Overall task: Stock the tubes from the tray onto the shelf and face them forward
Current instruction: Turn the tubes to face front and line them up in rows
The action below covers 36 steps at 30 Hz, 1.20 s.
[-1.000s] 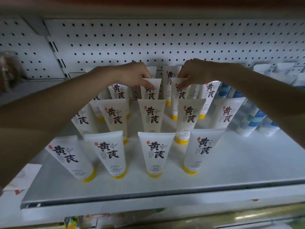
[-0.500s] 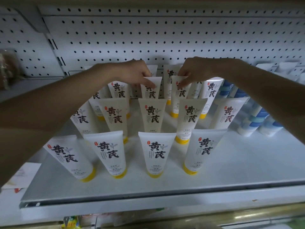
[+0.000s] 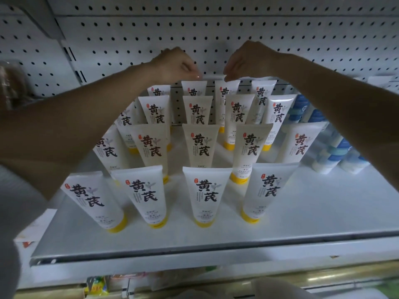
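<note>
Head camera (close) overlooks shelf (image 3: pixel 302 225).

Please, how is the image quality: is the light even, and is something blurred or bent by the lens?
Head view: the light is dim and bluish. Head view: print on the front tubes reads sharply, the back row is softer. Head view: the wide lens splays the tubes outward and stretches the forearms at the edges. Head view: goods under the shelf are blurred.
</note>
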Each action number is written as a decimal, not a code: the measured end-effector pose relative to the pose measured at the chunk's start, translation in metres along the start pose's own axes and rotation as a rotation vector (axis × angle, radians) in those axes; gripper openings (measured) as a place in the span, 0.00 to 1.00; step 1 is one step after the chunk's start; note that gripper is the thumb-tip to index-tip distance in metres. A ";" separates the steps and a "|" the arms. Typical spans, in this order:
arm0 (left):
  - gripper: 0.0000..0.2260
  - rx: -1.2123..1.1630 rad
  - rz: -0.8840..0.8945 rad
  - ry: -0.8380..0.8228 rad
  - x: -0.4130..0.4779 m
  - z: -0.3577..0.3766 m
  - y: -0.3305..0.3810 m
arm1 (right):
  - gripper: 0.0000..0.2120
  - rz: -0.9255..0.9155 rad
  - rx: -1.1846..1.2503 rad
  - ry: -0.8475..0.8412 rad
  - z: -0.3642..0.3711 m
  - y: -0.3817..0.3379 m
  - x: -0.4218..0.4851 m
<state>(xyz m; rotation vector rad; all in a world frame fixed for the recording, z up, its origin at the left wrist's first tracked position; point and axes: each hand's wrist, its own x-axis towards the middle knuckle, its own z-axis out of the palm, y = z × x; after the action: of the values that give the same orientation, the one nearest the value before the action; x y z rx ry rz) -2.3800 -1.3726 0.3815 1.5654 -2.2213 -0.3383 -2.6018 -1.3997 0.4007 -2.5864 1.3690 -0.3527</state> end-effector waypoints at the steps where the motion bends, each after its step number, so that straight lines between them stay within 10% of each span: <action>1: 0.14 -0.006 -0.006 -0.028 0.002 0.002 -0.001 | 0.15 0.003 -0.003 -0.023 0.003 0.001 0.003; 36: 0.09 0.026 -0.104 -0.069 0.014 0.017 -0.014 | 0.03 0.008 -0.109 -0.078 0.025 0.022 0.023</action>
<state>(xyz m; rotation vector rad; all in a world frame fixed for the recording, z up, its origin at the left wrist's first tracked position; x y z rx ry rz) -2.3803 -1.3912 0.3629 1.7115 -2.2089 -0.4003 -2.5992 -1.4300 0.3732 -2.6498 1.4092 -0.1788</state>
